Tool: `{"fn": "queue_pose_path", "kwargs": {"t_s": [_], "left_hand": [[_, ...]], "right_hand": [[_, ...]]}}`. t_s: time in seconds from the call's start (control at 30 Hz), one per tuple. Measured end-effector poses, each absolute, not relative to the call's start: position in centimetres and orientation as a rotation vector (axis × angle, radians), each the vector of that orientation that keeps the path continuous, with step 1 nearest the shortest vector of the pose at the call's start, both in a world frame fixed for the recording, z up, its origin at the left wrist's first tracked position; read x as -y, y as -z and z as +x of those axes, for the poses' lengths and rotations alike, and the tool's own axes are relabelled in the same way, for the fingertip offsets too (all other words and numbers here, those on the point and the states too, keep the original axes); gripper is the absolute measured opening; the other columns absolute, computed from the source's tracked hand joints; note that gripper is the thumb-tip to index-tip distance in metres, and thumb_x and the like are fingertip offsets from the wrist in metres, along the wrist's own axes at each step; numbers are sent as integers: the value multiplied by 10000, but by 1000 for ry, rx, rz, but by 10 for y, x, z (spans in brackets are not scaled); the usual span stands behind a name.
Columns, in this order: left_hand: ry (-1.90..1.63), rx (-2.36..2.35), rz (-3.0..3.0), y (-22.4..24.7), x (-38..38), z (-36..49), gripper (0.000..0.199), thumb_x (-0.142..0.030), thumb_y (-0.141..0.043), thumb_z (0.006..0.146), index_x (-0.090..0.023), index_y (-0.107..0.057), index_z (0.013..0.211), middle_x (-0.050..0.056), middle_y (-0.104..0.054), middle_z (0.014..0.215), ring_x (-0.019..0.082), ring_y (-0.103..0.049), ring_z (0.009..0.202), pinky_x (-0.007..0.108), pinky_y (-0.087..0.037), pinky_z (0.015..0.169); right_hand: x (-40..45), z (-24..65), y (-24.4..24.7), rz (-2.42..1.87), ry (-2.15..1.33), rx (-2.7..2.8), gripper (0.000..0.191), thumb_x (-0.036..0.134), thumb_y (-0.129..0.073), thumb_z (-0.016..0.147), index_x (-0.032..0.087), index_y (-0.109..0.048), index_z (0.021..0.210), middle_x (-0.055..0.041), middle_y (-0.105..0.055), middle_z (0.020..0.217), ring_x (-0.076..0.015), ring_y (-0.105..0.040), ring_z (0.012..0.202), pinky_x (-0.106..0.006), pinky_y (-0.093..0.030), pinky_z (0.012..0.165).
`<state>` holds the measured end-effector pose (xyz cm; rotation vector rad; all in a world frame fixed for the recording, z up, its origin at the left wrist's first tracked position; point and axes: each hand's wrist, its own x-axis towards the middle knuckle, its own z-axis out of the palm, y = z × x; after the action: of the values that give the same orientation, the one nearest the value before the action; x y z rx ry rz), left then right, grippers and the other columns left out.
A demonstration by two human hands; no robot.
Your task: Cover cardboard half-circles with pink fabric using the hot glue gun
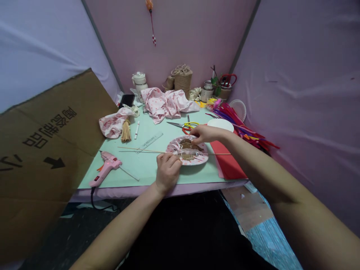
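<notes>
A round disc (171, 146) lies near the table's front, covered around its rim in pink dotted fabric, with a brown cardboard middle crossed by clear tape. A thin stick (140, 149) runs across it and sticks out on both sides. My left hand (168, 170) is closed at the disc's near left edge, where the stick passes; its fingertips are partly hidden. From the far right side, my right hand (203, 134) reaches over the disc, its bent fingers gripping near the cardboard and upper rim. Scissors (185, 126) with yellow and red handles lie just beyond.
A pink glue gun (108, 167) with a cord lies at left, beside a large cardboard box (56, 150). A ruler (150, 141), a marker (137, 130) and a stick bundle (126, 132) lie behind. Red sheets (230, 163) and coloured pipe cleaners (239, 122) are at right.
</notes>
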<state>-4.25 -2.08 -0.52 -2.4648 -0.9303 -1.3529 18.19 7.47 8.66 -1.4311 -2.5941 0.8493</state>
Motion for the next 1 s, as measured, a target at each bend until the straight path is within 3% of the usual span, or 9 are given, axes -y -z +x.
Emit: {"fn": "queue_pose_path", "kwargs": {"t_s": [0.3,0.47,0.57,0.8,0.87,1.0], "left_hand": [[1348,1029,-2488,-5,14,-41,173,-139,-507,936,-215,-597,809,25,-704,842,185,-572,849,377,-354,827],[1349,1087,-2499,-11,3,-40,74,-177,-559,929,-214,-607,886,39,-694,898,202,-575,901,369,-373,822],[1384,1143,-2510,-10,0,-39,68,-182,-566,924,-214,-625,909,51,-674,956,200,-574,909,366,-386,821],[1397,1258,-2464,-12,-1,-35,39,-191,-646,870,-222,-648,894,58,-635,939,231,-532,938,391,-388,836],[1351,1235,-2518,-18,-4,-42,108,-238,-667,860,-228,-650,966,66,-633,980,241,-532,969,403,-396,864],[1224,1323,-2645,-33,-24,-72,432,-342,-647,865,-200,-537,1258,128,-600,1210,274,-543,1123,428,-428,939]], "right_hand": [[-77,185,-82,-1414,-860,2513,158,319,-579,721,190,-492,692,72,-380,616,-101,-361,592,-245,-260,567],[-71,198,-85,-1295,-1012,2388,306,413,-600,771,151,-622,928,-8,-608,826,-154,-526,748,-267,-389,682],[-50,203,-90,-1347,-788,2165,336,409,-596,819,151,-637,1030,-71,-664,989,-185,-580,854,-296,-427,765],[14,177,-74,-1233,-220,2256,145,298,-611,895,171,-673,927,-107,-664,964,-222,-578,911,-331,-436,808],[20,170,-66,-1275,-101,2269,166,256,-539,938,165,-673,901,-114,-666,948,-222,-574,904,-329,-437,804],[26,168,-58,-1338,34,2281,236,237,-455,975,148,-667,924,-131,-667,974,-230,-575,921,-334,-441,816]]}}
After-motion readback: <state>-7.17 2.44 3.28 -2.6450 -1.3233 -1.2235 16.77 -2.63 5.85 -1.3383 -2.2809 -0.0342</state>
